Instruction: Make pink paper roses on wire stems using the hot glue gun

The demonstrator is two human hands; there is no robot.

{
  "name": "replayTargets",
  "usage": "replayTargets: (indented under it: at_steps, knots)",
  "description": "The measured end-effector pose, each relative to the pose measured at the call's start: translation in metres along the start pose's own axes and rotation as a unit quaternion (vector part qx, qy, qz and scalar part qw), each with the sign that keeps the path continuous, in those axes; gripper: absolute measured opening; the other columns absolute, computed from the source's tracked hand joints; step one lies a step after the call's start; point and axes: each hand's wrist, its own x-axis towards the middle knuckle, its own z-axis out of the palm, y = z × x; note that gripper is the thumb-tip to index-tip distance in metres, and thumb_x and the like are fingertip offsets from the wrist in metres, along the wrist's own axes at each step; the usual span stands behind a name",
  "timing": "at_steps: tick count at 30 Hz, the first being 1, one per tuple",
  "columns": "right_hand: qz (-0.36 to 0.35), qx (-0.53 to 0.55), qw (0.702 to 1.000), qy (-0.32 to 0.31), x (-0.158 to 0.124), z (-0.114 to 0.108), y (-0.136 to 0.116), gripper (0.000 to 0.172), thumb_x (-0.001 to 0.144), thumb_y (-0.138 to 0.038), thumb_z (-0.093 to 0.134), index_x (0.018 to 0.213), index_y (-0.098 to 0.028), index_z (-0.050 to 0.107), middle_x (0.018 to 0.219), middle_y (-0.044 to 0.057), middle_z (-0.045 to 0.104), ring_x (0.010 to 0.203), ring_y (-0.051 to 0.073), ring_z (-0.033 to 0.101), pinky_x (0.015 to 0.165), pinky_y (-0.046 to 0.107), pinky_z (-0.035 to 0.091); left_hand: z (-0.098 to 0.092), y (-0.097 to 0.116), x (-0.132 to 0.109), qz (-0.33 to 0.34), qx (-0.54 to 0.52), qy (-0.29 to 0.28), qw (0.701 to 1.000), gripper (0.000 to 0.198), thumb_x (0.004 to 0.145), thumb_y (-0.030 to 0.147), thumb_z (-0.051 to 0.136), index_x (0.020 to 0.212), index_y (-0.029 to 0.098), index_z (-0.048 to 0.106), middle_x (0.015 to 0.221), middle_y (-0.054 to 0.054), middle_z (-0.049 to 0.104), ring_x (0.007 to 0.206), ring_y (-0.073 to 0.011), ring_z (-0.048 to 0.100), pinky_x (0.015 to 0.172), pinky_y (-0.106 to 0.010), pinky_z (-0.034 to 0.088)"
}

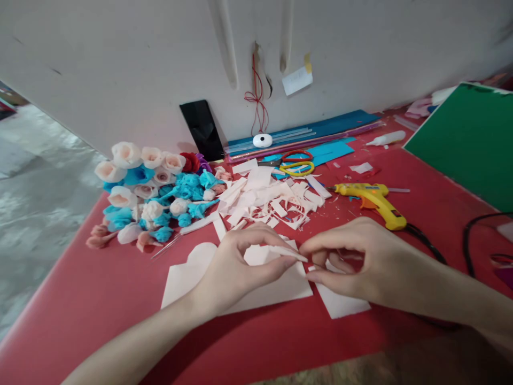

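Note:
Between the thumb and fingers of my left hand point(240, 264) is a narrow piece of pale pink crepe paper point(286, 252), seen nearly edge-on. Its right end meets the curled fingers of my right hand point(344, 259), whose thumb and forefinger close around that tip; the exact contact is partly hidden. Under my left hand lie cut pale paper sheets point(180, 280), one with a rounded top edge. Another pale rectangle of paper point(344, 302) rests below my right hand.
Crepe paper flowers point(152, 198) in blue, pink and white crowd the left. Paper scraps point(264, 192), scissors point(296, 166) and a yellow glue gun point(372, 198) with a black cord lie beyond my hands. A phone point(202, 128) leans on the wall; a green board point(468, 144) stands right.

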Motion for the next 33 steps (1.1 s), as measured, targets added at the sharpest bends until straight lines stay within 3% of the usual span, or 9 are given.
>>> replayTargets:
  at_steps: [6, 13, 19, 25, 29, 33]
  knots:
    - [0.038, 0.032, 0.999, -0.009, 0.0, 0.006, 0.0, 0.02, 0.086, -0.03, 0.052, 0.075, -0.016, 0.062, 0.052, -0.005, 0.038, 0.047, 0.004, 0.031, 0.042, 0.016, 0.026, 0.003, -0.002, 0.001, -0.005, 0.007, 0.006, 1.0, 0.002, 0.072, 0.018, 0.068, 0.071, 0.017, 0.07, 0.071, -0.001, 0.068, 0.071, -0.0131, 0.06, 0.075, -0.027, 0.045]
    - [0.036, 0.006, 0.999, 0.012, 0.003, 0.008, -0.002, 0.031, 0.086, -0.028, 0.049, 0.058, -0.014, 0.049, 0.05, -0.004, 0.031, 0.047, 0.004, 0.027, 0.041, 0.016, 0.022, 0.003, -0.001, 0.001, -0.013, -0.013, 0.017, 1.0, 0.005, 0.074, 0.019, 0.068, 0.074, 0.021, 0.072, 0.073, 0.002, 0.069, 0.073, -0.01, 0.06, 0.074, -0.022, 0.045]
    - [0.011, -0.053, 0.998, 0.035, 0.001, 0.008, 0.0, 0.025, 0.085, -0.025, 0.05, 0.064, -0.015, 0.057, 0.052, -0.004, 0.046, 0.048, 0.004, 0.034, 0.042, 0.016, 0.027, 0.002, -0.002, -0.001, 0.007, 0.0, 0.027, 1.0, 0.005, 0.074, 0.019, 0.068, 0.074, 0.022, 0.073, 0.072, 0.002, 0.07, 0.07, -0.0099, 0.06, 0.073, -0.023, 0.046]
    - [-0.068, -0.057, 0.994, 0.064, 0.006, 0.008, -0.001, 0.018, 0.083, -0.017, 0.054, 0.068, -0.014, 0.063, 0.059, -0.001, 0.06, 0.049, 0.004, 0.046, 0.046, 0.016, 0.034, 0.003, -0.001, -0.002, 0.128, 0.098, 0.062, 0.985, 0.006, 0.071, 0.014, 0.07, 0.075, 0.018, 0.072, 0.07, -0.003, 0.072, 0.07, -0.0144, 0.061, 0.074, -0.031, 0.047]
    - [-0.131, -0.057, 0.987, 0.078, 0.009, 0.008, -0.003, 0.016, 0.082, -0.011, 0.053, 0.07, -0.012, 0.063, 0.069, 0.002, 0.066, 0.059, 0.007, 0.058, 0.056, 0.015, 0.044, 0.001, 0.004, -0.003, 0.24, 0.193, 0.079, 0.948, 0.011, 0.069, 0.009, 0.07, 0.078, 0.015, 0.071, 0.067, -0.003, 0.07, 0.065, -0.013, 0.058, 0.069, -0.03, 0.047]
    - [-0.197, -0.061, 0.973, 0.105, 0.011, 0.009, -0.001, 0.009, 0.082, -0.01, 0.055, 0.08, -0.011, 0.064, 0.083, 0.005, 0.069, 0.072, 0.008, 0.064, 0.067, 0.013, 0.049, -0.002, 0.01, -0.004, 0.313, 0.284, 0.083, 0.902, 0.014, 0.068, 0.006, 0.07, 0.079, 0.015, 0.069, 0.07, -0.001, 0.071, 0.067, -0.0129, 0.057, 0.075, -0.033, 0.045]
